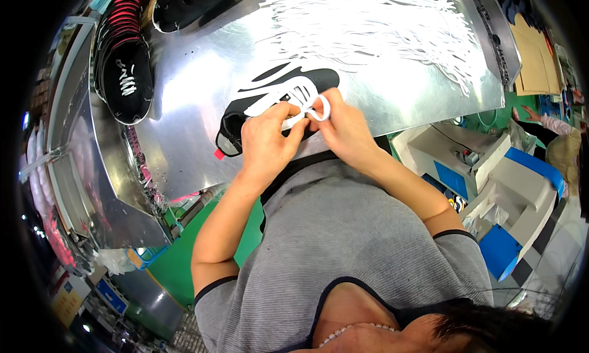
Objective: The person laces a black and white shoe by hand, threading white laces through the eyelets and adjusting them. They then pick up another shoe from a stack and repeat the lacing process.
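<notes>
A black and white shoe upper (270, 98) with a small red tab at its heel lies on the metal table in front of me, toe pointing right. Over its lacing area, both hands meet at a white shoelace (326, 109), which curves into a loop by the right fingers. My left hand (270, 137) is closed, its thumb and index finger pinched on the lace near the eyelets. My right hand (346, 131) also pinches the lace, just right of the left fingertips. The fingers hide part of the lace and the shoe's near side.
Many loose white shoelaces (368, 31) spread across the far part of the metal table (184, 150). A row of nested black shoe uppers (127, 77) lines the left edge, beside another black shoe piece (190, 6). Open boxes (515, 190) stand lower right; another person (563, 135) is beyond.
</notes>
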`<state>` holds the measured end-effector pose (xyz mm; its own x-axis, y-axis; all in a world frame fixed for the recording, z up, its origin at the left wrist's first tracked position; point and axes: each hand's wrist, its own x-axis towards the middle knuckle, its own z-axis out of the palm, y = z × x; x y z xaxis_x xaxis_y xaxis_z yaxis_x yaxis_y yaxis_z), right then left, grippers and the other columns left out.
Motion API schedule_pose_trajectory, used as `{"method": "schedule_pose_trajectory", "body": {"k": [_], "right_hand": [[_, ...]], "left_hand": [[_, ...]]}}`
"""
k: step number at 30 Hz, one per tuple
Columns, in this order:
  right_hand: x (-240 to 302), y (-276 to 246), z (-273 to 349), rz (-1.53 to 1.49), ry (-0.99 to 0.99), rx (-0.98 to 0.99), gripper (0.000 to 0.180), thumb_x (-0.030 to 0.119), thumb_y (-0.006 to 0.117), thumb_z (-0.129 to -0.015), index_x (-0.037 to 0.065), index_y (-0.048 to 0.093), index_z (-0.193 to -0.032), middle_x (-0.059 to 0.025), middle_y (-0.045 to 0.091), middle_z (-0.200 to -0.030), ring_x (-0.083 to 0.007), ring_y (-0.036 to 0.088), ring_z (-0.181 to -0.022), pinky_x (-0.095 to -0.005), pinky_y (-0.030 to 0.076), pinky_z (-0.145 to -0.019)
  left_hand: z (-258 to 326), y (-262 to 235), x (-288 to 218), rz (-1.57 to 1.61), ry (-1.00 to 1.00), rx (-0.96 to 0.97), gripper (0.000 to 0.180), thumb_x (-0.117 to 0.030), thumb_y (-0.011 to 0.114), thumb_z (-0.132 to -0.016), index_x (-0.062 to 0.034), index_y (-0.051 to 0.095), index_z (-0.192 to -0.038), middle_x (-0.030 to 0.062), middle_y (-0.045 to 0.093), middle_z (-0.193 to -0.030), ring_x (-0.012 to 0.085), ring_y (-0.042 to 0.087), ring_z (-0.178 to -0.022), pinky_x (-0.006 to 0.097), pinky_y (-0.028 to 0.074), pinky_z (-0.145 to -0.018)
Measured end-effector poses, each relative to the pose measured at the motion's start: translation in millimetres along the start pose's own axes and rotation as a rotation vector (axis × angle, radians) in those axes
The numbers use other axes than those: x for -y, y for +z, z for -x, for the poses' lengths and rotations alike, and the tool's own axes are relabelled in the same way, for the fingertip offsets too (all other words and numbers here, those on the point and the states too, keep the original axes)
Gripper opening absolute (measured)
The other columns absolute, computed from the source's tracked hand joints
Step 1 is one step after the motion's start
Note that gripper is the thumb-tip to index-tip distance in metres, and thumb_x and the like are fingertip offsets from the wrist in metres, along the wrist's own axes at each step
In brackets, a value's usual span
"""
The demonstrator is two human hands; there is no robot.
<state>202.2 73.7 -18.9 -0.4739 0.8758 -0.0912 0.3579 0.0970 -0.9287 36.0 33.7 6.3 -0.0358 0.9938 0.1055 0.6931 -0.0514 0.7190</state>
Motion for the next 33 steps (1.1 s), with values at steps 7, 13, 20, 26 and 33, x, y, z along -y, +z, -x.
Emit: {"method": "schedule_pose_trajectory", "body": {"k": [7, 13, 20, 26, 33], "right_hand": [[12.4, -31.4, 0.7, 0.125, 0.026, 0.248, 0.018, 0.006, 0.06, -0.092, 0.005, 0.05, -0.106, -0.0084, 0.06, -0.072, -0.0218, 0.057, -0.059, -0.0318, 0.047, -0.061], [40.6, -33.0, -6.3, 0.29, -0.461, 0.07, 0.014, 0.009, 0.062, -0.088, 0.007, 0.059, -0.102, -0.0088, 0.064, -0.073, -0.0247, 0.063, -0.068, -0.0327, 0.048, -0.058], [30.6, -7.5, -26.5, 0.502, -0.33, 0.271, 0.019, 0.015, 0.065, -0.087, 0.008, 0.061, -0.105, -0.0084, 0.068, -0.08, -0.031, 0.066, -0.074, -0.0386, 0.049, -0.06], [45.3, -25.4, -49.4, -0.102, -0.074, 0.209, 0.024, 0.01, 0.07, -0.087, 0.007, 0.066, -0.11, -0.0033, 0.071, -0.089, -0.0099, 0.066, -0.082, -0.0244, 0.05, -0.076], [89.3, -98.1, -67.2, -0.531, -0.355, -0.151, 0.019, 0.01, 0.068, -0.09, 0.004, 0.067, -0.108, -0.0012, 0.069, -0.093, -0.0052, 0.061, -0.087, -0.0215, 0.049, -0.079]], "left_hand": [[15.9, -8.0, 6.9, -0.143, 0.199, -0.064, 0.013, -0.011, 0.074, -0.079, -0.0053, 0.066, -0.088, 0.0101, 0.065, -0.076, 0.0278, 0.063, -0.063, 0.035, 0.047, -0.057], [25.0, -9.7, 4.8, -0.344, 0.409, -0.139, 0.013, -0.006, 0.073, -0.075, -0.006, 0.063, -0.083, 0.006, 0.057, -0.068, 0.0238, 0.057, -0.061, 0.034, 0.044, -0.056], [33.3, -12.4, 12.9, -0.369, 0.452, -0.182, 0.016, 0.0, 0.073, -0.073, -0.005, 0.064, -0.084, 0.0062, 0.058, -0.068, 0.0233, 0.058, -0.061, 0.033, 0.043, -0.056], [23.1, -14.2, 13.9, -0.215, 0.396, -0.08, 0.014, -0.005, 0.074, -0.075, -0.005, 0.064, -0.086, 0.0057, 0.055, -0.068, 0.0226, 0.057, -0.06, 0.034, 0.044, -0.056], [24.5, -22.7, 13.7, -0.139, 0.33, 0.017, 0.02, -0.007, 0.076, -0.076, -0.0055, 0.065, -0.093, 0.0078, 0.061, -0.072, 0.0255, 0.061, -0.063, 0.036, 0.047, -0.058]]}}
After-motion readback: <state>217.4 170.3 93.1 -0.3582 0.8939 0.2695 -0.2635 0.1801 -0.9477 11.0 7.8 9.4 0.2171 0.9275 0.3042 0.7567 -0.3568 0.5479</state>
